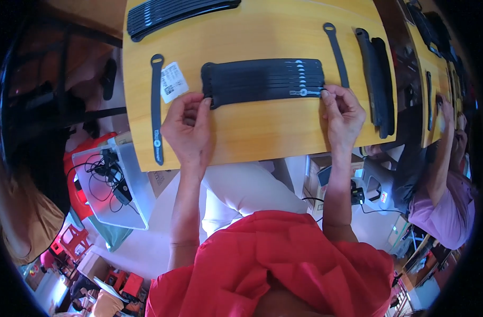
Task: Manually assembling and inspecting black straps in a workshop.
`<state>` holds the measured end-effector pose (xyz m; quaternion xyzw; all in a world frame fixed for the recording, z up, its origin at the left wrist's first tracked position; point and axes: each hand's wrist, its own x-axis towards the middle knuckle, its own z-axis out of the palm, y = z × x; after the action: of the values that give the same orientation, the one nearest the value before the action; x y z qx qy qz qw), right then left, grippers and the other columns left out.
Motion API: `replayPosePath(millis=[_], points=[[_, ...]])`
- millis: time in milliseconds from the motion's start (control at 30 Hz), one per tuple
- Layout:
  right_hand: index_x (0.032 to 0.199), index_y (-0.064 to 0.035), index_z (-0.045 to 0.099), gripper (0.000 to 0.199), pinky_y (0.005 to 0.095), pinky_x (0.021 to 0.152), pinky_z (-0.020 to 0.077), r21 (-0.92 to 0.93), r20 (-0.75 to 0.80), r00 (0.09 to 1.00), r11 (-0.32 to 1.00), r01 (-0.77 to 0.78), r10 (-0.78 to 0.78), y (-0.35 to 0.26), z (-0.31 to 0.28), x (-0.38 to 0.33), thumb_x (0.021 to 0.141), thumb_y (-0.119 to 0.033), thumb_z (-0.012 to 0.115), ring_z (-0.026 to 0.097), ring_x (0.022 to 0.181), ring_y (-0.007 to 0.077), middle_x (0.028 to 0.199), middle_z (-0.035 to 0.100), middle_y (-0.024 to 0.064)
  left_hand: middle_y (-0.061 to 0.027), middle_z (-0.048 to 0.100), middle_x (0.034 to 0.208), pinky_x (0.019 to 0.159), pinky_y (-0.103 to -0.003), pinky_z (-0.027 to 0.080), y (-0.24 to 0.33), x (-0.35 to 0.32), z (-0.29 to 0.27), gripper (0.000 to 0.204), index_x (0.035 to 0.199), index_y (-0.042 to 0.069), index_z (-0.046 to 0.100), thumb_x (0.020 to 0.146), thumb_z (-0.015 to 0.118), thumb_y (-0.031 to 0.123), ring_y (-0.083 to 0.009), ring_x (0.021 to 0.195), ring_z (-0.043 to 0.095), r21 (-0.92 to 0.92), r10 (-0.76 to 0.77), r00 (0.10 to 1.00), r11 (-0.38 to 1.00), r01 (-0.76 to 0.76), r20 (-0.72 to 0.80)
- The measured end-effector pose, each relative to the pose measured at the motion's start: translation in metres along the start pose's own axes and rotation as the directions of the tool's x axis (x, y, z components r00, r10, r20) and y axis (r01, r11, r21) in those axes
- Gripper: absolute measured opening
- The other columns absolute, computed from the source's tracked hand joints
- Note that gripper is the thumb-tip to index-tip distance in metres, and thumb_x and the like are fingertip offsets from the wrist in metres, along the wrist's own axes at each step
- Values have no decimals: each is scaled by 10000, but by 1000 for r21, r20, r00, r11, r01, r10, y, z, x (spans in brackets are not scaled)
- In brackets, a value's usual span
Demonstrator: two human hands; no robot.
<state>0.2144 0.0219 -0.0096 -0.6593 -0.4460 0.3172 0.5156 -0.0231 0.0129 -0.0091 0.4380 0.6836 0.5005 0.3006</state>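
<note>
A fanned, overlapping row of black cable straps (260,82) with white print lies across the wooden table in front of me. My left hand (188,124) pinches its left end, where the slotted heads are, between thumb and fingers. On its right end my right hand (343,108) is closed the same way, thumb on the nearest strap. A single black strap (156,105) with an oval slot lies left of my left hand, beside a white printed label (174,82). Another single strap (335,53) lies beyond my right hand, which hides none of its slotted head.
Another row of black straps (180,16) lies at the table's (241,137) far left, and a bundle of straps (376,82) near its right edge. A clear bin with cables (130,185) stands below left. A grey stool (378,185) and a co-worker in purple (447,211) are to the right.
</note>
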Motion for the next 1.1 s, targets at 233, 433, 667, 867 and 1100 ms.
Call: replayPosePath(millis=[233, 433, 667, 867, 1100], points=[[836, 27, 649, 83, 187, 484, 373, -69, -5, 999, 997, 42, -42, 5, 0, 2, 754, 21, 658, 467, 536, 47, 688, 548, 24, 3, 593, 714, 526, -132, 379, 1, 0, -1, 105, 864, 6, 625, 766, 660, -8, -20, 600, 499, 0, -8, 1000, 1000, 8, -6], [830, 25, 654, 93, 200, 481, 386, -105, -19, 997, 992, 69, -72, 6, -2, 4, 740, 9, 672, 478, 517, 64, 674, 568, 46, 9, 575, 742, 608, -149, 398, 6, -2, 2, 84, 896, 1, 612, 814, 628, 10, -36, 667, 510, 75, -21, 999, 997, 19, 37], [817, 20, 657, 89, 212, 481, 392, -126, -29, 997, 990, 64, -69, 5, -1, 4, 735, -3, 680, 486, 513, 66, 663, 572, 53, 15, 560, 733, 603, -147, 380, 5, -2, 1, 82, 888, 5, 608, 809, 629, 4, -34, 662, 491, 56, -29, 999, 998, 27, 37], [818, 18, 652, 90, 217, 475, 389, -141, -28, 998, 989, 49, -54, 4, -1, 2, 736, -7, 679, 484, 505, 74, 660, 572, 58, -2, 587, 690, 522, -139, 376, 2, -1, 3, 80, 846, 4, 621, 774, 656, 3, -22, 598, 493, 43, 35, 999, 998, -35, -6], [790, 21, 635, 76, 225, 471, 387, -149, -27, 995, 985, 91, -96, 5, 2, 4, 731, -5, 674, 477, 490, 82, 648, 558, 61, -11, 576, 667, 521, -166, 391, 7, -2, 2, 64, 828, -5, 604, 776, 640, -2, -41, 571, 486, 110, 89, 996, 990, -88, -3]])
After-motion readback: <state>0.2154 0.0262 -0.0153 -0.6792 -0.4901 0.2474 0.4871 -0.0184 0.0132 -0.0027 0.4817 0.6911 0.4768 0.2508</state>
